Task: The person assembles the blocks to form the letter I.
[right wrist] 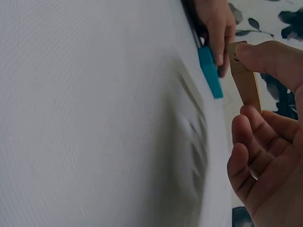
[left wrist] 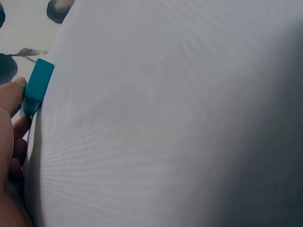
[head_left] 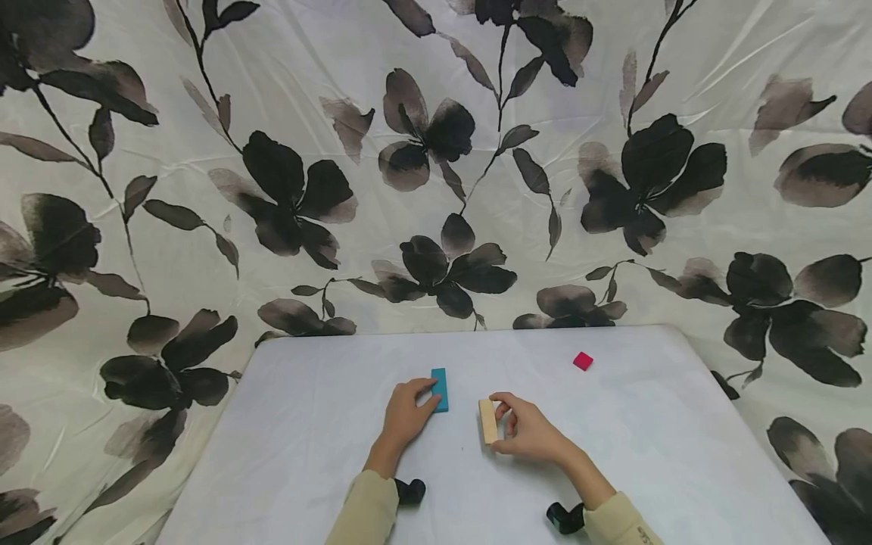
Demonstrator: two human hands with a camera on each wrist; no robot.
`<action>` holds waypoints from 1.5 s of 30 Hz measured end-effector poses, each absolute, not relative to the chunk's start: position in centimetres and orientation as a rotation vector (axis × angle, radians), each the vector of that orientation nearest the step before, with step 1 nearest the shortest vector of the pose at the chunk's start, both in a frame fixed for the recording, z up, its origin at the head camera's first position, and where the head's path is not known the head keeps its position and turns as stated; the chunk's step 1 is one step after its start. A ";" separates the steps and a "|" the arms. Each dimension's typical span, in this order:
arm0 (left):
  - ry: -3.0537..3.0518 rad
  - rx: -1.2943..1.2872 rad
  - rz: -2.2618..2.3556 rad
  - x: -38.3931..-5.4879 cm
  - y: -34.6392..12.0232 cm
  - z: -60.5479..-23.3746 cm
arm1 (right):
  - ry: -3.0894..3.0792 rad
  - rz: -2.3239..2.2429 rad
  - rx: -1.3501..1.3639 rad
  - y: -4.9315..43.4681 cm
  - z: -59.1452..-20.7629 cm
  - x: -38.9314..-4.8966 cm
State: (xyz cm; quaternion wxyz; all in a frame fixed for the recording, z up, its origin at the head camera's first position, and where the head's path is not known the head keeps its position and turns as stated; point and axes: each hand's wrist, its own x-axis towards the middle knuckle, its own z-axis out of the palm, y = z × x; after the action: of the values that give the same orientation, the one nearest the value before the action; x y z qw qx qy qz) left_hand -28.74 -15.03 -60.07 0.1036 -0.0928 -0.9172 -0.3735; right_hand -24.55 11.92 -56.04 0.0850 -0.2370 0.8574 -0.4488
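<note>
My left hand [head_left: 406,412] holds a blue rectangular block [head_left: 440,390] by its left side, with thumb and forefinger on it. The same blue block [left wrist: 40,81] shows at the left edge of the left wrist view, against the thumb. To the right, my right hand [head_left: 534,433] pinches a pale wooden block [head_left: 487,421] lengthwise, thumb at its near end and forefinger at its far end. In the right wrist view the wooden block [right wrist: 245,78] is between thumb and fingertips, and the other fingers curl loosely below. A gap separates the two blocks.
A small red block [head_left: 582,361] lies toward the back right of the white-covered table [head_left: 306,439]. Behind the table hangs a white cloth [head_left: 545,197] with dark flowers. Black wrist devices [head_left: 565,519] sit by both sleeves.
</note>
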 end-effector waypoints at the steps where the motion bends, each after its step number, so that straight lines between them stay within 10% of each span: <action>1: -2.708 -0.272 -1.101 -28.8 -15.0 -60.0 | 2.557 -1.344 -0.720 11.6 -56.1 -24.5; 45: -2.727 -0.237 -1.104 -29.0 -15.0 -60.3 | 2.501 -1.387 -0.804 5.0 -58.0 -23.7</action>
State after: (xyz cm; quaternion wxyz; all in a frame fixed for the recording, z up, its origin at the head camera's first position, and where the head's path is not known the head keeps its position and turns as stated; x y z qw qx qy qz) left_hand -28.98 -14.99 -60.31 0.0949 -0.0800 -0.9198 -0.3723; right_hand -23.66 5.03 -58.02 0.0854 -0.2698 0.8388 -0.4652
